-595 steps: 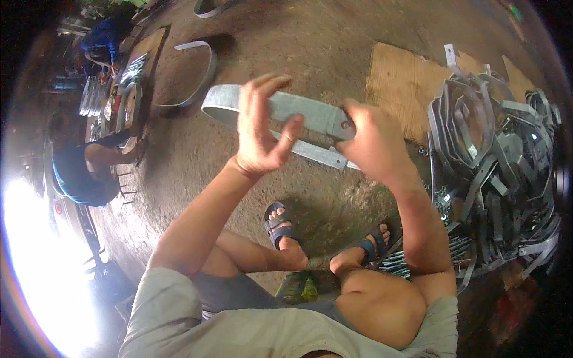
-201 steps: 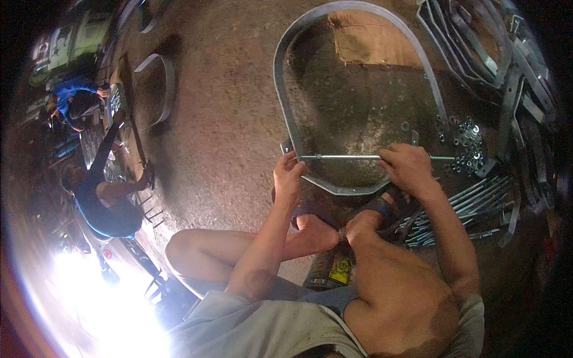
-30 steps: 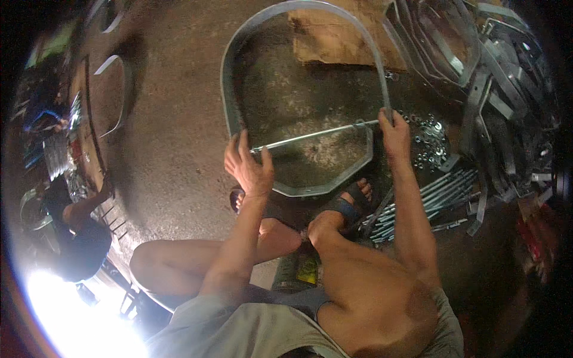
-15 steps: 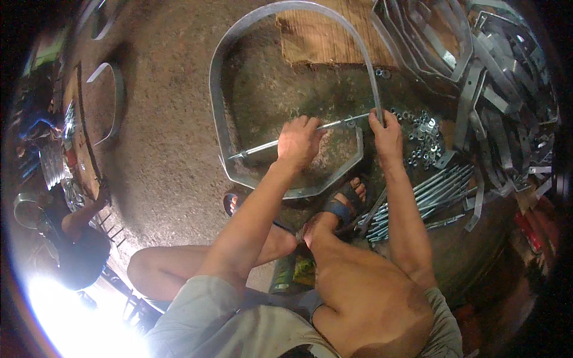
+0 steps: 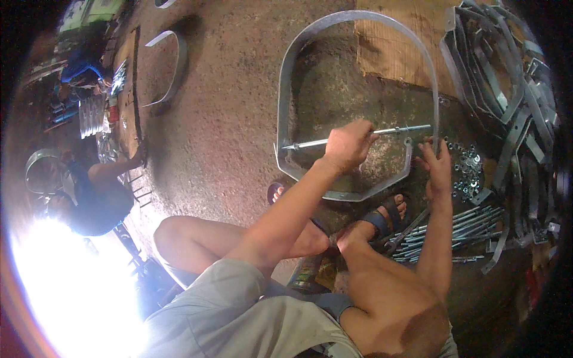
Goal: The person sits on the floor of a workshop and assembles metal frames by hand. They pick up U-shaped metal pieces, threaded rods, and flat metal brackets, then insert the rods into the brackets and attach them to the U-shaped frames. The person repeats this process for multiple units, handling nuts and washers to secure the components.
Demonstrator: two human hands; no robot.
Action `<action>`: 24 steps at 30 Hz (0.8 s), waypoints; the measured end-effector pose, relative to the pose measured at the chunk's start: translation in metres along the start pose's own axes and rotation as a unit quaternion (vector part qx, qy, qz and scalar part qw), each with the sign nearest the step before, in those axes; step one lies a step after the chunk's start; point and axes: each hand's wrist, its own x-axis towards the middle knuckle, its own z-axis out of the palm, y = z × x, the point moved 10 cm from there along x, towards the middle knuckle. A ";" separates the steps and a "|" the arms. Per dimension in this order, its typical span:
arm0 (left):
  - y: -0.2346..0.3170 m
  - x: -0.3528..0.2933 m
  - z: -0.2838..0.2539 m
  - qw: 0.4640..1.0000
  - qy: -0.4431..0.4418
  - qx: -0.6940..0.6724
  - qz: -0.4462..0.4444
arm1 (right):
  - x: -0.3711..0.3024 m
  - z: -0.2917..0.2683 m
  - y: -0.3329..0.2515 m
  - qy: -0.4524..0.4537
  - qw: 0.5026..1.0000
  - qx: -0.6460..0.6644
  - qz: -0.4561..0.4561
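A large metal strap loop [image 5: 284,83], rounded at the far side and angular at the near side, lies in front of me. Across its inside runs a threaded rod [image 5: 305,144] with nuts on it. My left hand [image 5: 349,146] is closed around the rod near its middle. The rod's right end comes close to the strap's right side; whether they touch, I cannot tell. There, my right hand [image 5: 437,167] grips the lower end of the strap between thumb and fingers, with some fingers spread. Beside it is the hooked end of the loop's angular part [image 5: 408,156].
Loose nuts and washers [image 5: 468,170] lie right of my right hand, with several threaded rods [image 5: 453,230] and a wrench [image 5: 401,236] nearer. Bent metal straps [image 5: 507,89] pile up at the right. Cardboard [image 5: 400,51] lies beyond. Another person [image 5: 98,197] sits at left.
The view has shifted, so the scene sits farther right in the picture. My right hand's fingers have spread more at the strap end. My left hand still holds the rod.
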 end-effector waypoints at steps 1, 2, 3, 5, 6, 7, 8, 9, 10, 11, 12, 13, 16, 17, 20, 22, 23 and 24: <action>-0.004 -0.001 0.001 1.000 -0.022 0.009 -0.021 | -0.005 0.003 0.000 -0.009 1.000 0.006 0.000; -0.009 -0.003 0.001 0.998 -0.045 0.017 -0.040 | -0.009 0.007 -0.002 -0.018 1.000 0.013 0.000; -0.008 -0.004 -0.004 0.999 -0.034 0.007 -0.030 | -0.014 0.011 -0.008 -0.032 0.999 0.040 -0.012; -0.008 -0.010 -0.008 1.000 -0.014 -0.018 -0.011 | -0.021 0.017 -0.015 -0.058 0.993 0.093 -0.033; -0.007 -0.012 -0.013 0.999 -0.010 -0.031 -0.012 | -0.026 0.022 -0.023 -0.071 0.991 0.100 -0.049; -0.004 -0.013 -0.019 0.999 -0.006 -0.040 -0.012 | -0.030 0.028 -0.030 -0.085 0.988 0.111 -0.067; -0.002 -0.014 -0.021 0.999 -0.001 -0.050 -0.013 | -0.034 0.031 -0.037 -0.099 0.984 0.120 -0.085; -0.001 -0.014 -0.024 0.998 -0.002 -0.054 -0.014 | -0.036 0.036 -0.044 -0.122 0.981 0.118 -0.099; 0.000 -0.014 -0.025 0.998 -0.003 -0.057 -0.015 | -0.039 0.040 -0.052 -0.145 0.976 0.114 -0.113; 0.001 -0.014 -0.026 0.998 -0.004 -0.061 -0.016 | -0.042 0.045 -0.060 -0.168 0.971 0.111 -0.127; 0.002 -0.014 -0.027 0.998 0.001 -0.057 -0.011 | -0.044 0.049 -0.066 -0.181 0.963 0.149 -0.130; 0.002 -0.014 -0.028 0.999 0.005 -0.053 -0.006 | -0.046 0.054 -0.073 -0.195 0.954 0.187 -0.132; 0.005 -0.014 -0.035 0.997 0.004 -0.070 -0.016 | -0.045 0.060 -0.085 -0.190 0.952 0.204 -0.127; 0.006 -0.013 -0.038 0.997 0.001 -0.080 -0.023 | -0.044 0.060 -0.086 -0.181 0.956 0.193 -0.124; 0.012 -0.009 -0.037 0.998 -0.026 -0.053 -0.014 | -0.048 0.062 -0.089 -0.166 0.962 0.179 -0.126; 0.035 0.003 -0.042 0.994 -0.014 -0.109 0.011 | -0.051 0.062 -0.092 -0.150 0.961 0.193 -0.128; 0.050 0.011 -0.044 0.990 -0.008 -0.137 0.024 | -0.052 0.061 -0.092 -0.142 0.961 0.201 -0.128; 0.057 0.016 -0.046 0.984 -0.010 -0.177 -0.005 | -0.053 0.066 -0.092 -0.147 0.960 0.196 -0.139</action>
